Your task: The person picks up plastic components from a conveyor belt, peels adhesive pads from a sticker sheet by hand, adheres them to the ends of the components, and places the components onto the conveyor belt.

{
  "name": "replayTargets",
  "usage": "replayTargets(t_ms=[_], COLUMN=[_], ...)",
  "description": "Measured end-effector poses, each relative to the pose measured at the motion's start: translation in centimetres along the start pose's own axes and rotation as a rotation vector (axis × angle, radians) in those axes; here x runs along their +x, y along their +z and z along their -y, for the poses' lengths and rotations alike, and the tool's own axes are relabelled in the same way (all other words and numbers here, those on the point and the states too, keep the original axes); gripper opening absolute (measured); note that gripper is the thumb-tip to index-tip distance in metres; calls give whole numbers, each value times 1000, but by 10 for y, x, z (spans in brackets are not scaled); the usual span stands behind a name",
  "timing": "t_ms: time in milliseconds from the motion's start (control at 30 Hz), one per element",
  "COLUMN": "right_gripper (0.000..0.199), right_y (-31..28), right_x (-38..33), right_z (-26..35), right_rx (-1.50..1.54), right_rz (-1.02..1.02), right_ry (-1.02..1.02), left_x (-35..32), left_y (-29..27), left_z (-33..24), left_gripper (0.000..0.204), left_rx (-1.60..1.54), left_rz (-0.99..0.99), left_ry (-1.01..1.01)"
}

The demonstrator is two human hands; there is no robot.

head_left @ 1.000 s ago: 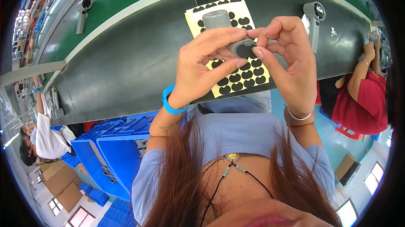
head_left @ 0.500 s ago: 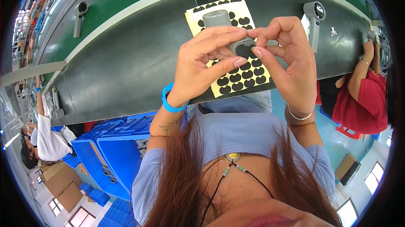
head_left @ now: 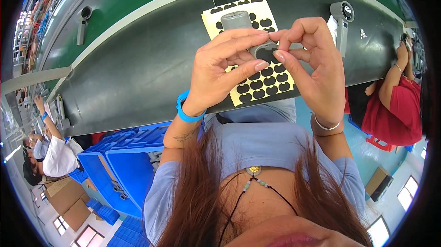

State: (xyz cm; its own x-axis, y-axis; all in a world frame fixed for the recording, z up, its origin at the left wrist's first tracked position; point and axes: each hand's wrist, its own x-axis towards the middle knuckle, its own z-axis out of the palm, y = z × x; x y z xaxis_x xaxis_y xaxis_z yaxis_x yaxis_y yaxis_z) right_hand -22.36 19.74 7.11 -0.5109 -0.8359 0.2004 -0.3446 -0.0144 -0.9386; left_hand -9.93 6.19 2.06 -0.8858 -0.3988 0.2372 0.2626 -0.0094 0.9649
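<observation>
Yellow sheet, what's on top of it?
Rows of black shapes. The left hand, right hand and grey thing cover some of the yellow sheet, so I can't see what's there.

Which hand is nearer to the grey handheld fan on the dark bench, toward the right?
Right. The right hand is just left of the fan, not touching it; the left hand is farther left, holding a grey part.
</observation>
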Motion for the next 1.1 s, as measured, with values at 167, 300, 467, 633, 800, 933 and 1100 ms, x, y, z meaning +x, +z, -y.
replayTargets(t_ms=[167,300,467,633,800,933,1100], right_gripper=[27,27,27,28,27,26,26], right_y=[0,1,4,6,7,7,5], right_x=[0,-1,-2,-1,-3,-4,-5], right_z=[0,1,2,5,3,4,5], right_rx=[-7,-39,-67,-111,-137,-178,-325], right_rz=[0,-8,-30,-51,-61,-66,-64], right_ry=[-9,-25,-44,-30,-63,-65,-96], left_x=[-1,-1,-4,-3,-2,-2,-2], left_y=[0,0,5,7,8,7,9], left_z=[0,-1,0,-1,-1,-1,-2], left_gripper=[38,36,34,34,33,31,29], left_rx=[2,20,-45,-78,-65,-92,-115], left_rz=[1,0,-48,-94,-94,-90,-110], left_ry=[6,-1,-6,-36,-28,-28,-39])
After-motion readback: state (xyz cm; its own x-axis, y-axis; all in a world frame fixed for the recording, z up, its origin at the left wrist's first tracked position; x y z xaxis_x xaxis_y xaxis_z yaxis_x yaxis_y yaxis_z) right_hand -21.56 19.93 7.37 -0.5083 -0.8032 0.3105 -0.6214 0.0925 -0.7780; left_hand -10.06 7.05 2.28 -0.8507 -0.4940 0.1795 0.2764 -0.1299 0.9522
